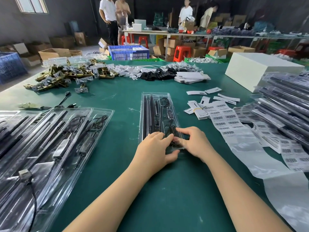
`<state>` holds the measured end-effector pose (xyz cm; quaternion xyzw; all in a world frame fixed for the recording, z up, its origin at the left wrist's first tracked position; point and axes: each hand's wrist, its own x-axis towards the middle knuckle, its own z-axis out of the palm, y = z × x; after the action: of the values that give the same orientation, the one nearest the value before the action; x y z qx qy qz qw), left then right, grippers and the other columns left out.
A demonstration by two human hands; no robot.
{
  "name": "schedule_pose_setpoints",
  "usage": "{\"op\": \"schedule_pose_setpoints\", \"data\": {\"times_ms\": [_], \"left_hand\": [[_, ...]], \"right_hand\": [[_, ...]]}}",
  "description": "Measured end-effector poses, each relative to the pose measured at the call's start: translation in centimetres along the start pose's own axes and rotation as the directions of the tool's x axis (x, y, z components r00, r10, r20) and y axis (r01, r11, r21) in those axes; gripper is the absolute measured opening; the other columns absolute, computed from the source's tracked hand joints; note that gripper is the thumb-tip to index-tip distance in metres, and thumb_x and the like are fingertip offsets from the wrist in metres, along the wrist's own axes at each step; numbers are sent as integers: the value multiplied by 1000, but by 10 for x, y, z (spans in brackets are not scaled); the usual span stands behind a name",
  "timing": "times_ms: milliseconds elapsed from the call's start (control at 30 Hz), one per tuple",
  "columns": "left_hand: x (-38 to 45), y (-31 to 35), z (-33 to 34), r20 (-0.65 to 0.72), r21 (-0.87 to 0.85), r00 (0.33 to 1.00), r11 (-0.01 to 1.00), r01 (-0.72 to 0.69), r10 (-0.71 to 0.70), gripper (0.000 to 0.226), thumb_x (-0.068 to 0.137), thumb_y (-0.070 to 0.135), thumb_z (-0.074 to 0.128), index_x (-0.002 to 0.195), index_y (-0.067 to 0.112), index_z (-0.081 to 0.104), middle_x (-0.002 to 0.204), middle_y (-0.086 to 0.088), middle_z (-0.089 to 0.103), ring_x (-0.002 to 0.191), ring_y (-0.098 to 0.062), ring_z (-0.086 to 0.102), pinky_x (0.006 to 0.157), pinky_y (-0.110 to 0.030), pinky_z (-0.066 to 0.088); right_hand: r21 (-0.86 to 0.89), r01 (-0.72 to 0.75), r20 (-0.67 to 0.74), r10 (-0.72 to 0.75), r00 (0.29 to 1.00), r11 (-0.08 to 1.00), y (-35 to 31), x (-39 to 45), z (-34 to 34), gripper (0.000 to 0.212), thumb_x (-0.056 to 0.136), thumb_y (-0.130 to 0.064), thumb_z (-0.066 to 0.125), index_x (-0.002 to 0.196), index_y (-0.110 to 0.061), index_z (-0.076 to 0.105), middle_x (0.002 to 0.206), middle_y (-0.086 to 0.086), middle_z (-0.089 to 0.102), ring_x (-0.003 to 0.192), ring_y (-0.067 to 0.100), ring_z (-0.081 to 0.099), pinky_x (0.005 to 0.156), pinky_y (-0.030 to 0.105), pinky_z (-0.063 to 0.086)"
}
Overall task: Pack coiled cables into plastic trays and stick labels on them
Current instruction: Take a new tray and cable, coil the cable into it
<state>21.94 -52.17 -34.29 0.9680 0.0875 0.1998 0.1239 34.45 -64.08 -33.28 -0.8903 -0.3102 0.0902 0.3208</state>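
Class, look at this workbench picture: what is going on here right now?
A person is packing a clear plastic tray on a green table. The left hand and right hand both work at its near end, tucking a black coiled cable into its compartment. Barcode label sheets lie to the right, none stuck on this tray that I can see.

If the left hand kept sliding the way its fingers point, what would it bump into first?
Probably the right hand. The left hand points right and a little away, across the near end of the clear tray, and their fingertips nearly meet there already.
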Motion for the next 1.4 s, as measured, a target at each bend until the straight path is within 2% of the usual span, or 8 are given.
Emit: {"op": "schedule_pose_setpoints", "data": {"times_ms": [100,233,367,533,700,967,1167,1400], "left_hand": [[-1,2,-1,-10,11,1000,1000,-29,30,53,87,50,55,132,21,56,103,0,64,110,-20,54,92,-32,44],[2,0,-3,53,112,997,992,-61,55,54,93,53,42,135,20,48,112,2,62,113,-18,51,100,-31,37],[3,7,-5,92,194,995,979,-55,37,50,93,52,36,128,19,47,108,1,61,109,-20,52,95,-31,36],[7,17,-5,103,252,994,968,6,-33,44,90,53,38,113,17,46,98,-2,62,99,-23,55,79,-33,35],[12,21,-4,113,256,991,966,40,-71,47,88,59,41,105,16,47,97,-3,63,97,-24,58,71,-33,35],[7,15,0,109,233,992,972,30,-57,51,91,62,35,112,17,47,106,0,60,107,-21,51,90,-34,38],[6,12,2,111,230,993,973,12,-39,54,93,61,34,123,18,45,113,0,57,113,-21,48,94,-34,35],[5,5,-2,140,199,990,980,-13,-15,60,94,61,34,138,21,39,129,4,51,125,-18,42,101,-32,32]], "right_hand": [[88,5,-15,-4,1000,996,3,0,0,52,80,-42,75,127,-24,64,131,7,59,123,23,52,104,36,41],[132,14,-14,-12,1000,991,6,2,0,51,78,-40,78,126,-24,65,127,2,62,119,21,54,99,31,42],[218,0,59,-13,998,976,9,3,-3,50,81,-31,77,128,-24,62,131,-5,58,121,14,52,104,32,41],[314,-53,55,38,998,948,11,2,-3,45,78,-24,81,120,-25,66,112,-10,63,107,12,55,89,25,43],[268,-35,5,35,999,963,9,0,0,42,79,-25,80,119,-22,66,118,-4,66,110,17,57,97,36,47],[300,-54,125,17,992,953,12,0,-10,44,74,-24,83,109,-41,62,110,-13,62,108,10,50,88,25,38],[215,-4,31,-3,1000,977,10,-1,-3,53,75,-23,83,124,-24,63,126,-1,60,107,9,48,90,25,38],[142,32,-65,-23,998,989,7,-7,3,46,78,-25,80,122,-21,65,126,2,62,117,17,53,95,24,39]]}}
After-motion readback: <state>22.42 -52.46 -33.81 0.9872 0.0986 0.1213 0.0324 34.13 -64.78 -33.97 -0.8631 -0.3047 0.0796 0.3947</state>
